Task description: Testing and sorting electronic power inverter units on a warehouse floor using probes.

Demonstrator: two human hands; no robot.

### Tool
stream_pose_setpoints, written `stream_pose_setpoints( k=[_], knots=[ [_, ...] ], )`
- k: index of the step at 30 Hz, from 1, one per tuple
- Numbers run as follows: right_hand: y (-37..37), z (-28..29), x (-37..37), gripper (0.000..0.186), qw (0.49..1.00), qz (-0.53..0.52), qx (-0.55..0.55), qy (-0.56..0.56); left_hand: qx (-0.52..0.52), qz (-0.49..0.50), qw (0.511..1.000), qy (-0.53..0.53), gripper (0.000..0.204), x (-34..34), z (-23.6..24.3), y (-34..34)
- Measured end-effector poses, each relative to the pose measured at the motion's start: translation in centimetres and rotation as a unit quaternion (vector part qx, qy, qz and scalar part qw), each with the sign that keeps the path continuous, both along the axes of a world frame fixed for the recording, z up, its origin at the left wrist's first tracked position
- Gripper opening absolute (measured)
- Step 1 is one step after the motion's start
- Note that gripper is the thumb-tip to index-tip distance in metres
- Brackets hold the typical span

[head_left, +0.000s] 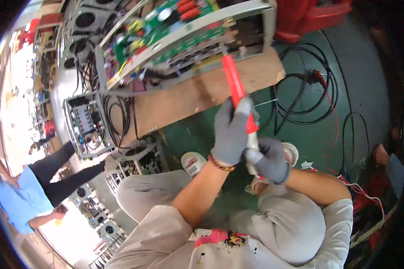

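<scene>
A slim red-and-white tube (232,80) with a long red front part slants up and away in front of me; its exact kind is unclear. My left hand (231,130), in a grey glove, is closed around its red middle. Lower down, my gloved right hand (271,161) grips the pale rear end, thumb pressed along it. The red tip reaches the near edge of an open metal-framed electrical unit (166,47), which holds a green circuit board, wires and red cylindrical parts. A wooden board (197,92) lies under that unit.
Black cable (307,121) is coiled on the green floor at right. A red object (316,20) stands at the far right. Smaller open units (86,123) and loose cables lie at left, where a person in a blue shirt (22,195) stands. White wires (357,186) trail at lower right.
</scene>
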State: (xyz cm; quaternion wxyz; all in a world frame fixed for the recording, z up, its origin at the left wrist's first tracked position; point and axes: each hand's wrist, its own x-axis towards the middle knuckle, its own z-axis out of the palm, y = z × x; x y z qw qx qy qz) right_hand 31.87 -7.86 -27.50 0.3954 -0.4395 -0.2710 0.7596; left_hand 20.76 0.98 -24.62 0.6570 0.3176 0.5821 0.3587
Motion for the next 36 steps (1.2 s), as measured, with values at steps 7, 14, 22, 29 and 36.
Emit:
stream_pose_setpoints(
  k=[7,14,22,29,36],
  knots=[
    [-2.6,-0.3,-1.4,0.035,0.991,-0.083,0.073,-0.072,0.041,-0.018,0.999,-0.017,0.025,-1.8,-1.2,-2.1],
    [-1.7,2.4,-4.9,0.038,0.968,0.137,0.107,-0.182,0.005,0.204,0.967,-0.155,0.039,-7.7,-0.2,-5.8],
    [2.3,1.8,-13.7,0.03,0.998,0.059,0.001,-0.038,-0.002,0.185,0.982,-0.036,0.043,-14.9,-1.2,-0.5],
    [3.2,-0.5,-15.0,0.032,0.996,0.046,0.012,-0.077,0.007,0.174,0.984,-0.04,0.05,-15.6,-3.1,0.7],
    [4.3,-0.4,-15.7,0.038,0.991,0.079,0.012,-0.108,-0.049,0.122,0.991,-0.033,0.026,-16.1,-3.3,1.5]
  ],
)
